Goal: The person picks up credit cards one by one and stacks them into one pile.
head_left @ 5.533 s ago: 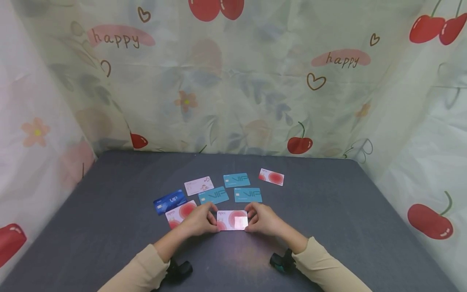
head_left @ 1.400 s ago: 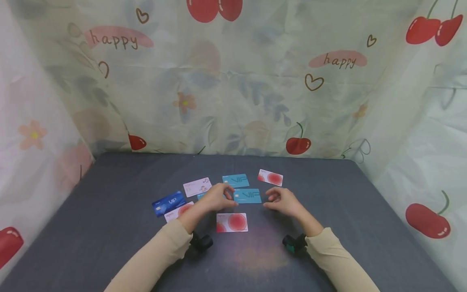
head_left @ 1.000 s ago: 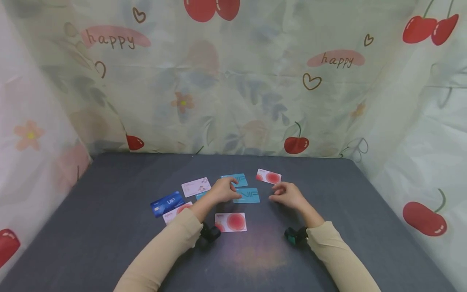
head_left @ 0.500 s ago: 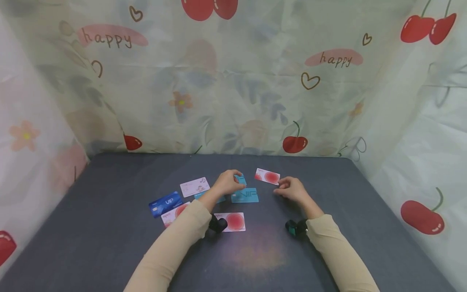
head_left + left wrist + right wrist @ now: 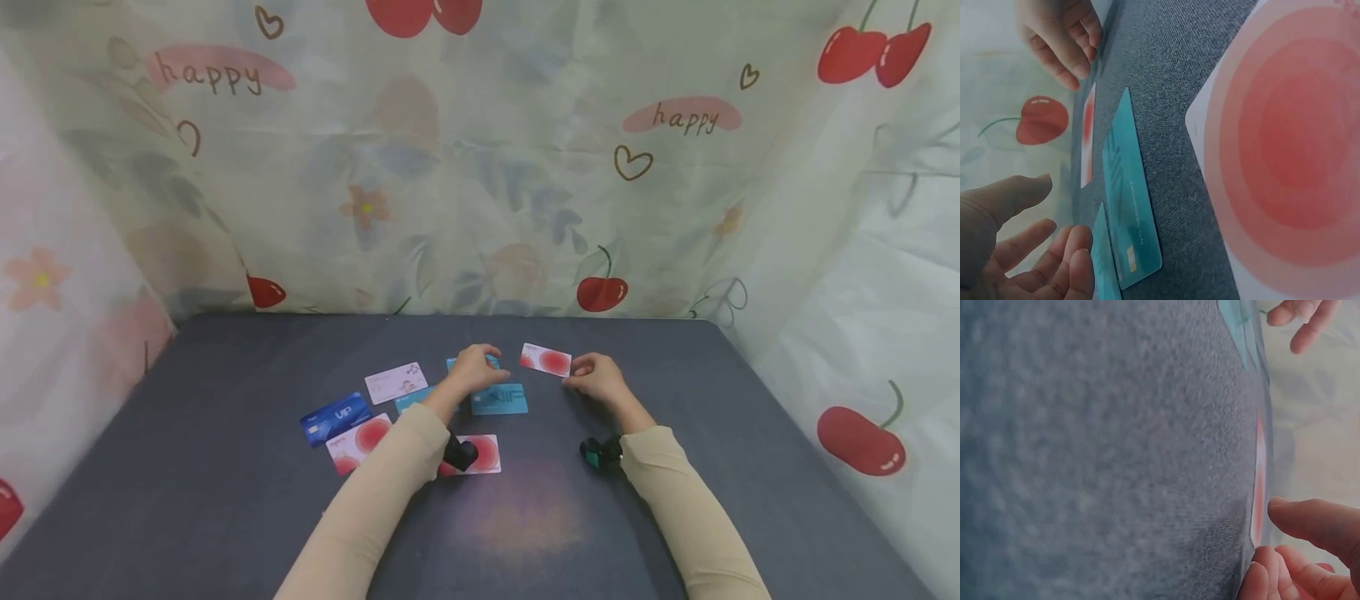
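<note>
In the head view my right hand is at the right end of a white card with red circles, its fingertips by the card's edge. The right wrist view has the thumb and fingers apart beside that card, which lies flat; contact is hard to tell. My left hand hovers over the teal VIP cards, partly covering the rear one. The front teal card lies just below it. In the left wrist view the left hand holds nothing, thumb and fingers spread.
A red-circle card lies nearest, partly behind the left wrist camera. Farther left on the dark table are a blue VIP card, another red-circle card, a pale pink card and a third teal card.
Both hands have left the near red-circle card, now lying straight in front. The left hand moved forward over the teal cards. The right hand moved forward to the far red-circle card.
</note>
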Tool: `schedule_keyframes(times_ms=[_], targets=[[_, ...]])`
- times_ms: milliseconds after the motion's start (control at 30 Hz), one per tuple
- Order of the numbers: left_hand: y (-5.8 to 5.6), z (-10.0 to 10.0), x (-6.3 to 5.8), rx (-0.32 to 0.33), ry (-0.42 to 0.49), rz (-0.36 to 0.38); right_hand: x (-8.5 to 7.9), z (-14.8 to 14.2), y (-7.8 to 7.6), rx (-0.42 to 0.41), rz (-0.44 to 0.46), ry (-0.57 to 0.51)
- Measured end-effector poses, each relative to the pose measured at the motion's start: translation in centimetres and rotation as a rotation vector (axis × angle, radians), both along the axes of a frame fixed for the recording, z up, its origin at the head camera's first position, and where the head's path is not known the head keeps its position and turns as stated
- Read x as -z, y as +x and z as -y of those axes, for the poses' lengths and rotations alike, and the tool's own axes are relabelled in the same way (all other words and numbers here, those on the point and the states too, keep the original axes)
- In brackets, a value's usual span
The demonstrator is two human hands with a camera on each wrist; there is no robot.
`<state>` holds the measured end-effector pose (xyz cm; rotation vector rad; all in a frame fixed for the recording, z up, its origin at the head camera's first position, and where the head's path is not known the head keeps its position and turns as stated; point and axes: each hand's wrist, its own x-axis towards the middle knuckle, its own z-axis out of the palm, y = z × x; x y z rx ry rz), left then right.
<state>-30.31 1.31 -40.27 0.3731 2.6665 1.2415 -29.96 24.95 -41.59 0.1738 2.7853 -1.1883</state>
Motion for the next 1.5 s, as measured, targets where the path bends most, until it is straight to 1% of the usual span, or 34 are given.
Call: schedule_keyframes(times_ms=[200,233,300,333,367,433,467,500,533,567,600,633,700,733,767,800,833,900,933,967,1033,1067,1100,1167,1200,1233,1300,1367,1400,1433,1467,1500], targets=[[-0.5,-1.1,0.5,-0.013,-0.005,-0.015,-0.1,-0.2,-0.5,0.032,0.016,-0.014],[-0.6,-1.2,0.6,-0.013,0.002,-0.007,0.0,-0.2,-0.5,0.036,0.016,-0.01],[-1.1,-1.6,1.1,-0.01,0.018,0.008,0.0,-0.2,-0.7,0.037,0.009,-0.004],[-1.7,-1.9,1.7,-0.006,0.023,0.009,0.0,-0.2,-0.8,0.037,0.006,0.002],[-1.9,-2.0,2.0,-0.002,0.022,-0.005,0.1,-0.2,-0.8,0.041,0.005,0.004],[-3.9,-2.6,4.6,0.007,0.032,-0.049,0.2,-0.2,-1.0,0.038,0.004,0.007],[-5.2,-3.0,6.5,0.011,0.033,-0.083,0.2,-0.2,-1.1,0.038,0.004,0.006],[-6.5,-3.3,8.2,0.013,0.037,-0.1,0.2,-0.2,-1.2,0.043,0.006,0.008],[-7.7,-3.7,9.6,0.014,0.033,-0.099,0.3,-0.2,-1.3,0.044,0.006,0.007],[-8.7,-4.0,11.1,0.015,0.04,-0.124,0.3,-0.1,-1.4,0.043,0.005,0.008],[-10.0,-4.4,12.7,0.013,0.05,-0.13,0.3,-0.1,-1.5,0.035,-0.001,0.011],[-10.3,-4.6,12.8,0.013,0.054,-0.095,0.3,-0.1,-1.6,0.035,-0.004,0.017],[-10.7,-5.0,13.3,0.01,0.055,-0.096,0.3,0.1,-1.7,0.038,-0.01,0.032],[-10.6,-5.2,13.0,0.009,0.044,-0.081,0.3,0.1,-1.8,0.039,-0.012,0.039],[-10.9,-5.4,13.5,0.011,0.041,-0.119,0.3,0.2,-1.8,0.041,-0.013,0.046],[-11.2,-5.7,13.8,0.011,0.033,-0.127,0.3,0.3,-1.9,0.043,-0.015,0.05],[-11.6,-5.9,14.2,0.02,0.028,-0.113,0.3,0.4,-2.0,0.051,-0.013,0.053],[-12.9,-6.6,15.9,0.03,0.017,-0.138,0.4,0.5,-2.1,0.062,-0.012,0.05],[-13.5,-6.9,16.5,0.037,0.008,-0.13,0.4,0.6,-2.1,0.069,-0.01,0.046],[-14.2,-7.2,17.6,0.04,0.007,-0.155,0.4,0.6,-2.2,0.076,-0.006,0.042],[-14.9,-7.5,18.5,0.049,0.014,-0.14,0.5,0.7,-2.2,0.087,0.001,0.038],[-15.1,-7.7,18.9,0.045,0.014,-0.158,0.5,0.7,-2.2,0.092,0.005,0.034],[-15.2,-7.9,19.1,0.04,0.019,-0.184,0.5,0.8,-2.2,0.095,0.01,0.034],[-15.0,-8.1,18.9,0.026,0.023,-0.173,0.5,0.8,-2.2,0.095,0.016,0.035],[-14.9,-8.2,18.7,0.023,0.02,-0.142,0.5,0.8,-2.2,0.093,0.019,0.035],[-15.0,-8.4,18.7,0.011,0.01,-0.132,0.5,0.8,-2.2,0.093,0.022,0.034],[-15.4,-8.7,19.2,-0.008,0.005,-0.104,0.4,0.7,-2.3,0.088,0.024,0.04],[-16.5,-8.9,20.4,-0.014,0.007,-0.05,0.4,0.8,-2.4,0.084,0.026,0.04],[-17.4,-9.0,21.4,-0.011,0.017,-0.025,0.5,0.8,-2.4,0.085,0.029,0.039],[-18.1,-9.1,22.4,-0.012,0.035,-0.034,0.5,0.8,-2.5,0.084,0.03,0.039],[-19.2,-9.1,23.8,0.003,0.072,-0.029,0.5,0.8,-2.5,0.084,0.032,0.04],[-19.6,-9.1,24.3,0.011,0.08,-0.012,0.5,0.8,-2.5,0.087,0.034,0.04]])
